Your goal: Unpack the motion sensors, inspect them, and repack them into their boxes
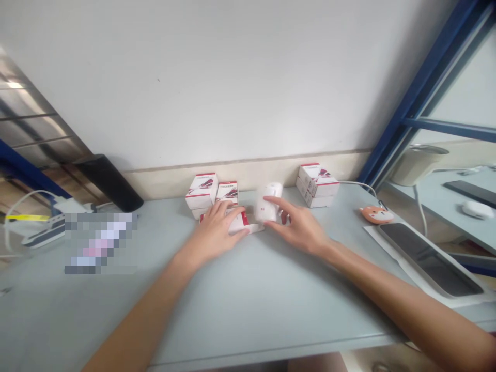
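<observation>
Looking down from the head view, we see our left hand [217, 232] lying over a flat white-and-red box [241, 225], its fingers pressed together; we cannot tell whether they pinch it. Our right hand [300, 227] is spread, its fingers touching a blurred white plastic device [266, 205] just beside that box. Both forearms angle inward across a pale table [248, 320]. Stacked white-and-red boxes [200, 192] stand behind our left hand, and more white-and-red boxes [318, 185] stand beyond our right.
</observation>
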Motion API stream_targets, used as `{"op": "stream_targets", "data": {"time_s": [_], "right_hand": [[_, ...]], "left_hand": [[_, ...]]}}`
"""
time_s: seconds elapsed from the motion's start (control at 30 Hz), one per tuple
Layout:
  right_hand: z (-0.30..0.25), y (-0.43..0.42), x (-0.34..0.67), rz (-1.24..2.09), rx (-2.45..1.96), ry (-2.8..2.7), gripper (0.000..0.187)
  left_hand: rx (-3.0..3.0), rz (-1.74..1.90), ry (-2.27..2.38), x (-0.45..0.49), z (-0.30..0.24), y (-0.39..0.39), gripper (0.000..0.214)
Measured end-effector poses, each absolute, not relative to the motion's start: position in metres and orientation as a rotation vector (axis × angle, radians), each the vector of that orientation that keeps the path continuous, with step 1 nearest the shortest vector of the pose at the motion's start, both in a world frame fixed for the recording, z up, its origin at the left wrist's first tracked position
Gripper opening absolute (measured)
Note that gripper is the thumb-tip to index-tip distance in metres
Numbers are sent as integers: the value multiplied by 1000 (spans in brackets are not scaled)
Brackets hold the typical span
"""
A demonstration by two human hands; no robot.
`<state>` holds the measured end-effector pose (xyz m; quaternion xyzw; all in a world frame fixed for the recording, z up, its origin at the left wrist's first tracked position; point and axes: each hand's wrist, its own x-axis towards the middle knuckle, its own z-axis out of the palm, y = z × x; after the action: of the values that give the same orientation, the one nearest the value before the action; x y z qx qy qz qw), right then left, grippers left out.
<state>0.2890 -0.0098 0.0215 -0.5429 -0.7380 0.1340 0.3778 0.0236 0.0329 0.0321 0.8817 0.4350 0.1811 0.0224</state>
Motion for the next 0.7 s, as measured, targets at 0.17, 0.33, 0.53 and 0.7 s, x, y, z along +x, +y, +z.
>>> {"op": "stream_targets", "data": {"time_s": [0.17,0.33,0.53,0.7], "right_hand": [[19,-9,288,309,-1433,-1932,54],[23,-9,288,336,-1440,-1864,57],[24,-14,286,200,-1369,-1875,54],[25,-15,290,-19,-1293,-2035,63]], "left_hand": [[2733,519,1169,31,35,21,42],[2630,707,1141,43,36,11,38],[2414,1033,1154,51,28,7,46],[2312,1171,1117,53,24,6,48]]}}
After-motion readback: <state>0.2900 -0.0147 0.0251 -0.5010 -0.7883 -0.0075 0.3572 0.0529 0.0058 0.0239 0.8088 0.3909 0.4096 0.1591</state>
